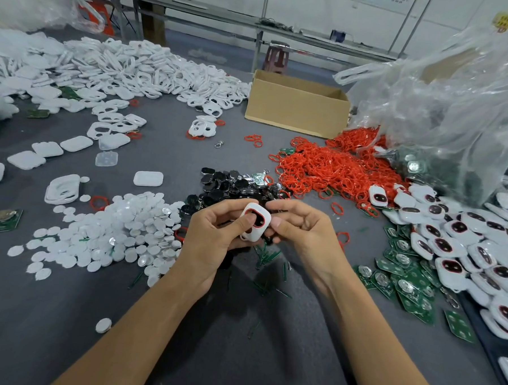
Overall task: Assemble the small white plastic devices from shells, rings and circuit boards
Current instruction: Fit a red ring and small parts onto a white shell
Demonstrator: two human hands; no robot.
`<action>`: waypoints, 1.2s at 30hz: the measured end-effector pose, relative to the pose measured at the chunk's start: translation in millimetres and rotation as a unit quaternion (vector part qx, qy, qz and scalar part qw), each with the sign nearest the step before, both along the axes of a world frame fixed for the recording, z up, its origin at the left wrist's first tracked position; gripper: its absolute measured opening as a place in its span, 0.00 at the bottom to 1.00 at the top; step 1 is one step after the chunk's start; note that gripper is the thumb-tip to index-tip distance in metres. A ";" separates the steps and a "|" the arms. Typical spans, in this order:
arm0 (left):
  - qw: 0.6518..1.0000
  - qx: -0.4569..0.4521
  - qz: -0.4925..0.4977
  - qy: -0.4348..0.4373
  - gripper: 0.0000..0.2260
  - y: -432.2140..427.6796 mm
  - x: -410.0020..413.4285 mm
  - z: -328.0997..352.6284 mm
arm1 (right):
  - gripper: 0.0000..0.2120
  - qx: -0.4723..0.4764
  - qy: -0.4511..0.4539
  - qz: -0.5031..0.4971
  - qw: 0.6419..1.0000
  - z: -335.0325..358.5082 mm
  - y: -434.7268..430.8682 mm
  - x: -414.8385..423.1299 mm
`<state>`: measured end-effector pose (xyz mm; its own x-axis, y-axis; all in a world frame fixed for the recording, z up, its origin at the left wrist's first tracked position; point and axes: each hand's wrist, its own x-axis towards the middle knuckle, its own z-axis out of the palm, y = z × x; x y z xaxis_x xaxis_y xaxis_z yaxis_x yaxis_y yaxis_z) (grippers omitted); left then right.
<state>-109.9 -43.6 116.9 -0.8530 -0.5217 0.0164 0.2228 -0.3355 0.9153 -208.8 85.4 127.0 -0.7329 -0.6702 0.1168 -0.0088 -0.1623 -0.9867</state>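
Left hand (215,234) and right hand (301,227) both pinch white shell (258,222), red ring seated; red ring pile (336,167) at 1 o'clock.

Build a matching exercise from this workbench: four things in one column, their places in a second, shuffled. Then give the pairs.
1. pile of red rings
2. pile of white discs
3. cardboard box
4. white shell

A. gripped between left hand and right hand
B. on the table, left of the hands
C. open, at the table's far side
D. beside the clear plastic bag

Pairs: 1-D, 2-B, 3-C, 4-A
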 end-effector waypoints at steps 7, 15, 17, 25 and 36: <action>0.999 -0.024 0.025 -0.017 0.11 1.2 1.5 0.8 | 0.16 -0.005 0.016 -0.012 1.000 -2.3 -6.5 5.0; 0.996 0.078 -0.041 0.006 0.08 -1.7 -1.4 0.8 | 0.14 -0.039 0.004 0.007 0.999 -5.8 -7.3 2.3; 0.998 0.050 -0.036 0.008 0.08 -1.5 -0.8 0.2 | 0.13 -0.028 0.015 -0.005 0.999 -5.3 -6.4 1.9; 0.949 -0.289 0.103 -0.067 0.12 6.4 -2.7 -6.7 | 0.13 0.058 0.129 -0.022 0.990 -2.7 -6.5 10.2; 0.992 0.119 -0.041 0.004 0.13 -4.1 -1.7 2.7 | 0.15 -0.068 -0.078 0.018 0.994 -4.8 -8.7 5.4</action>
